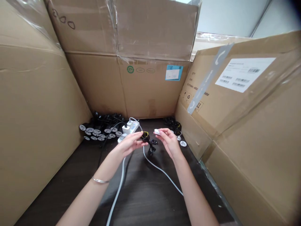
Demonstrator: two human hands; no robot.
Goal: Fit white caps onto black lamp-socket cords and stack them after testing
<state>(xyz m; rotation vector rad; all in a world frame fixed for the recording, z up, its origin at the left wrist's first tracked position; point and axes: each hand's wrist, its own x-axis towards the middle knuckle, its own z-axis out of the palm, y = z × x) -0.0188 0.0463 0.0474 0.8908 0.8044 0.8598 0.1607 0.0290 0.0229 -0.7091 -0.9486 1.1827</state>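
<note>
Pinching over a dark tabletop [145, 204] amid cartons [150, 84] — left hand [128, 145], black plug [145, 136]; right hand [169, 141], white piece [156, 131].

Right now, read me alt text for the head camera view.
Two bare hands work above a dark table: the left hand holds a small black plug showing yellow wire, and the right hand pinches a small white part. Behind them lie a white power strip and a heap of black plugs, between cardboard boxes.

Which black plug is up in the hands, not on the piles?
The black plug with yellow wire, at the left hand; the others lie heaped in piles behind it.
</note>
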